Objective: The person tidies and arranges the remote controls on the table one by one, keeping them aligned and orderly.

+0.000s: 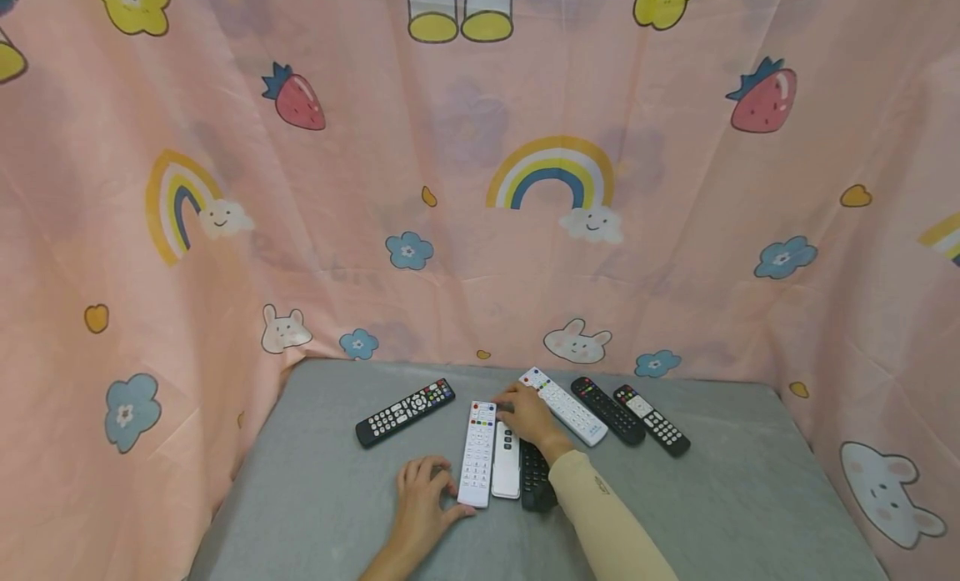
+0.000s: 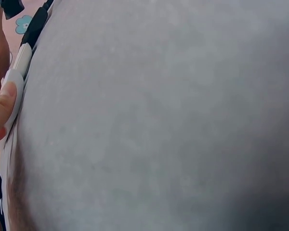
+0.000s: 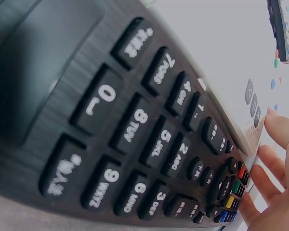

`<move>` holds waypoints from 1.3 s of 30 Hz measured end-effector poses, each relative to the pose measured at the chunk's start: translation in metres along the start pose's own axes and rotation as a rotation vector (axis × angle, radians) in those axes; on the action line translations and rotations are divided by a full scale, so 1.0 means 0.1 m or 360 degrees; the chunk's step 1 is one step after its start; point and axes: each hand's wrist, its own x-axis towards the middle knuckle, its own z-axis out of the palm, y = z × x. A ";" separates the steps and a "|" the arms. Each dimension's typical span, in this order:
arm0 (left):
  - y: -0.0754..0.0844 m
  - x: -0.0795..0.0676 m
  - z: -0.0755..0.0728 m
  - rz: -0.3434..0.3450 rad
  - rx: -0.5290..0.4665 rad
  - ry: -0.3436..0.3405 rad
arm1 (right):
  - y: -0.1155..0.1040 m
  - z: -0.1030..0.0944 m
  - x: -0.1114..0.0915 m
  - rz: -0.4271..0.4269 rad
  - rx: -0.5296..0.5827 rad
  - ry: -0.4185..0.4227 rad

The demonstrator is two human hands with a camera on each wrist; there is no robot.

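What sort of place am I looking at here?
Probably a makeshift filming booth, though I can't be sure: a pink printed curtain hangs behind and beside a grey surface, where several remotes lie.

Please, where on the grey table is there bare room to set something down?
Bare table lies right of the right sleeve, and left of the left hand, nearer than the leftmost remote. Crowded between hand and sleeve: three remotes lie side by side.
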 end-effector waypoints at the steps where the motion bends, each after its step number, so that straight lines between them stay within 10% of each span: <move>1: 0.00 0.00 0.00 0.0003 -0.0003 0.0003 | 0.00 0.00 0.00 0.0003 0.0002 0.0002; 22: -0.15 0.11 -0.09 -0.0047 -0.0052 0.0200 | 0.03 -0.03 0.00 0.0034 0.0203 -0.0040; 39: -0.83 0.38 -0.53 -0.0150 -0.0139 0.0421 | -0.17 0.14 0.12 -0.0007 0.0186 0.0015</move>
